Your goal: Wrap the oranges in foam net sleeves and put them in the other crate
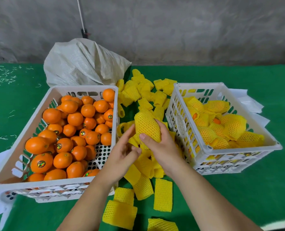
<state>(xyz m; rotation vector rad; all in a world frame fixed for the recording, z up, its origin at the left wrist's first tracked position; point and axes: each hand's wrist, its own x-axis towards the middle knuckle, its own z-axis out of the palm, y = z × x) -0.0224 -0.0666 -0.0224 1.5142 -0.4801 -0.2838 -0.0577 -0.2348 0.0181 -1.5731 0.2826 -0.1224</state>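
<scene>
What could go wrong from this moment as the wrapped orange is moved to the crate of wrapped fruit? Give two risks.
1. Only the right hand grips the sleeved orange; the left hand merely touches it, so it might slip out.
2. Wrapped oranges are heaped near the right crate's rim, so another could roll off.

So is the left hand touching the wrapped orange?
Touching. In the head view the left hand lays its straight fingertips against the wrapped orange's left side, while the right hand holds it from below.
</scene>
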